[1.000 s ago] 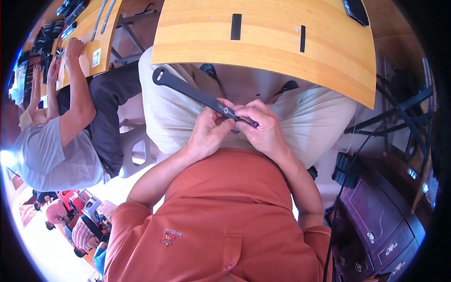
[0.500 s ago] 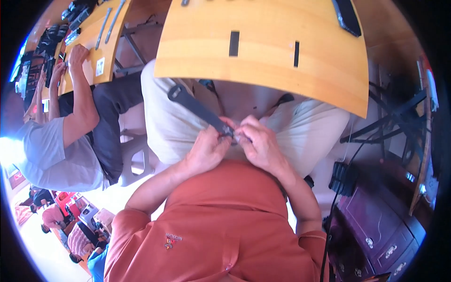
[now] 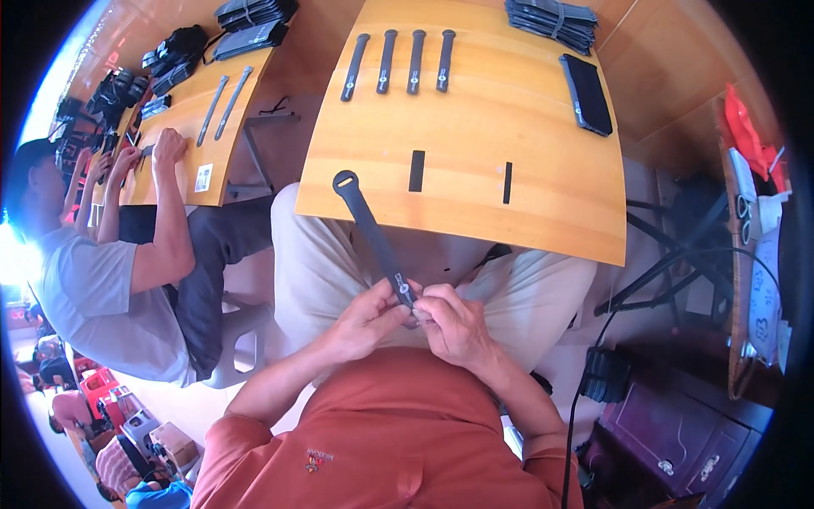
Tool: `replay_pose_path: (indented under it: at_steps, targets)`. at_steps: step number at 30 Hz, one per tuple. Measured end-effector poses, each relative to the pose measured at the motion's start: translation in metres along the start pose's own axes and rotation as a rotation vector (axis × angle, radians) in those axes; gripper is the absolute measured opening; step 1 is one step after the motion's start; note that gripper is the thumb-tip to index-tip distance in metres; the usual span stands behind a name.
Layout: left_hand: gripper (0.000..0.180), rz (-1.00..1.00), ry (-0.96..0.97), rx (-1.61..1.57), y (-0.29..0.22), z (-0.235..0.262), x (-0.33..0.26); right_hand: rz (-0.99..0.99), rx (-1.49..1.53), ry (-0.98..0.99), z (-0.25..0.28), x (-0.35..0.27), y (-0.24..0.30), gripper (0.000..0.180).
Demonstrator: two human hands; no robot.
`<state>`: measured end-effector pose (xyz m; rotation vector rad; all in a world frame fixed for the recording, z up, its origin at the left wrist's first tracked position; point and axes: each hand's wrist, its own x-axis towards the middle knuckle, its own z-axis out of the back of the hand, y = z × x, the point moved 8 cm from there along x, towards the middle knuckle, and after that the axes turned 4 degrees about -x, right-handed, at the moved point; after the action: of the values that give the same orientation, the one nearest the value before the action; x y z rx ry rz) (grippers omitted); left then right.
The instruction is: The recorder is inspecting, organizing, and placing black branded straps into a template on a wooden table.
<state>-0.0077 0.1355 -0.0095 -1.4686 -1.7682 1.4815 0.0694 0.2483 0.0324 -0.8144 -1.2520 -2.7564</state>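
Below the near edge of the wooden worktop (image 3: pixel 543 212), over the person's lap, both hands are meeting on one long dark strap (image 3: pixel 370 233). Left hand (image 3: pixel 366 322) and right hand (image 3: pixel 454 327) are each pinching its lower end, fingers clamped together on it, while its looped end is rising up across the worktop's near-left corner. Four matching straps (image 3: pixel 398 61) are lying side by side along the far edge. Two short black strips (image 3: pixel 416 170) are sitting near the near edge. One flat black pouch (image 3: pixel 585 93) is lying toward the right edge, and one stack of dark pouches (image 3: pixel 551 21) is sitting at the far-right corner. One other person (image 3: pixel 93 280) is working at a neighbouring worktop (image 3: pixel 191 127) to the left.
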Motion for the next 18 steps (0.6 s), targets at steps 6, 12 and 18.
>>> replay_pose_path:
  at_steps: [6, 12, 18]
  targets:
    - [0.028, -0.109, -0.123, 0.214, -0.004, 0.001, 0.000, 0.094, -0.219, -0.229, 0.007, -0.002, 0.018, 0.025]
    - [0.023, -0.157, -0.162, 0.308, -0.014, -0.002, -0.004, 0.161, -0.201, -0.204, 0.016, 0.001, 0.018, 0.021]
    - [0.016, -0.086, 0.010, 0.422, -0.031, -0.011, -0.009, 0.072, -0.020, -0.149, 0.032, 0.017, 0.017, 0.023]
